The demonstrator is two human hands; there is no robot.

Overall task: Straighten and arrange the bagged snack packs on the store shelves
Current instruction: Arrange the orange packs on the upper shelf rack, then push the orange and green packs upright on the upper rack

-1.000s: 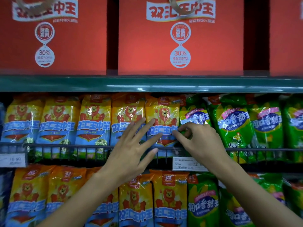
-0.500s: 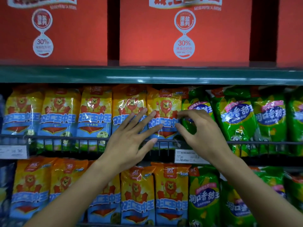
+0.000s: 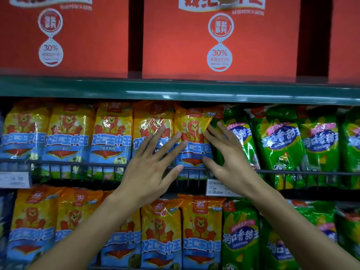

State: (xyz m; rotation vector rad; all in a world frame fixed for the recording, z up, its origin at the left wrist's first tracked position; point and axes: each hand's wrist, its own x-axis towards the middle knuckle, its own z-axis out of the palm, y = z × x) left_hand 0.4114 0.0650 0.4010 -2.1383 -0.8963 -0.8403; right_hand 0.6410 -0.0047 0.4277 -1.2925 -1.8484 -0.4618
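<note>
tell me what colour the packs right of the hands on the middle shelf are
Green, with purple-blue label bands, on the packs beside the right hand; clearest in the head view.

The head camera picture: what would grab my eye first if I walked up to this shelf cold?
Probably the two bare hands in the middle: the left hand and right hand, fingers spread, bracket one yellow lion pack on the middle shelf, right where the yellow packs meet the green packs. Above them, big red boxes fill the top shelf.
</note>
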